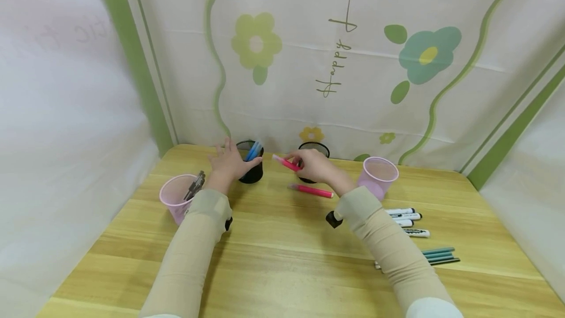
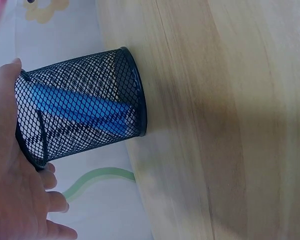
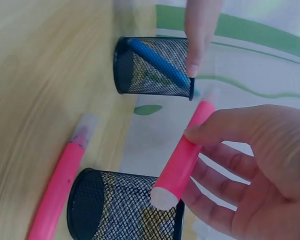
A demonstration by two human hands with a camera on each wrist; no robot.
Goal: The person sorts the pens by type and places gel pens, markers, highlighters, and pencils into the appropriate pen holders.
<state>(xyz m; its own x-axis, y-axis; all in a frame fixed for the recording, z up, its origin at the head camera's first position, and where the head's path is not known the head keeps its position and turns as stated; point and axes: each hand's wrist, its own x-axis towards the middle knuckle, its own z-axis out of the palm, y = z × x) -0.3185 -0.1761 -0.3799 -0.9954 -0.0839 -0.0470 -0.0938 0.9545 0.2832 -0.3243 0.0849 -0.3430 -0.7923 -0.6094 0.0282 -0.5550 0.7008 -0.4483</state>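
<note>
My right hand [image 1: 314,165] pinches a pink marker [image 3: 182,155] with a clear cap, thumb on one side and fingers behind. It is held over the table beside a black mesh pen cup [image 3: 130,202]. A second pink marker [image 1: 312,191] lies on the table in front of that cup. My left hand [image 1: 229,162] rests at the rim of another black mesh cup [image 2: 82,107], thumb along the rim and the other fingers spread out. Blue markers [image 1: 252,151] lean inside this upright cup.
At left, a pink cup [image 1: 176,193] holds dark pens [image 1: 194,185]. Another pink cup [image 1: 378,173] stands at right, near several white markers [image 1: 408,216] and a few green and dark pencils [image 1: 439,255]. A printed curtain [image 1: 287,102] rises behind the wooden table [image 1: 273,259].
</note>
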